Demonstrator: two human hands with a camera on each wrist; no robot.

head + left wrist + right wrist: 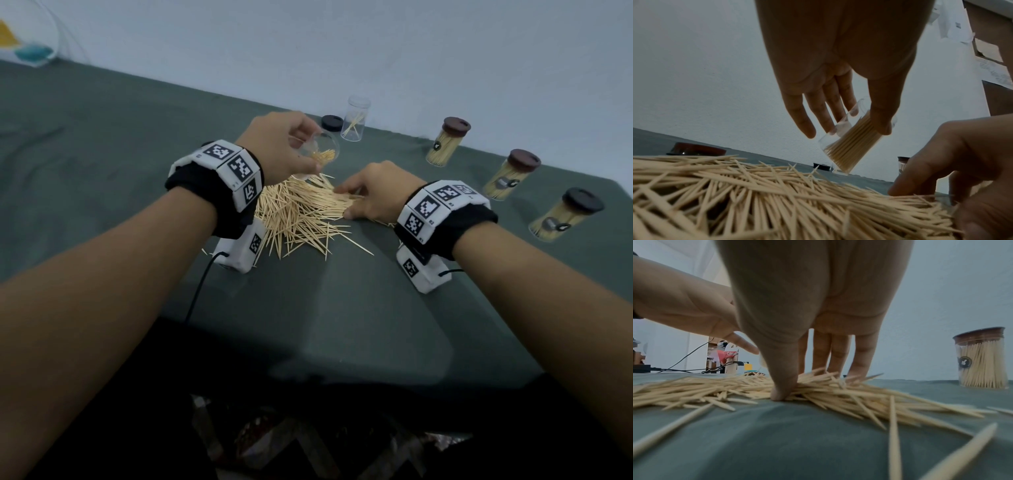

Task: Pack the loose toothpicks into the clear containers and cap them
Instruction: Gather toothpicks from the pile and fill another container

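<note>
I hold a clear container in my left hand, tilted above the far side of the toothpick pile; thumb on one side and fingers on the other grip its wall, and a bundle of toothpicks lies inside it, as the left wrist view shows. My right hand is down on the pile's right side, thumb tip and the four fingertips pressed into the sticks with a bunch gathered between them; whether any stick is off the cloth I cannot tell. The pile lies near the middle of the green-covered table, with stray sticks fanned toward the near edge. Close to the far edge an open clear container stands upright with a few sticks in it, and a dark cap lies just beside it on the left. Along the right edge three full, capped containers stand in a row.
</note>
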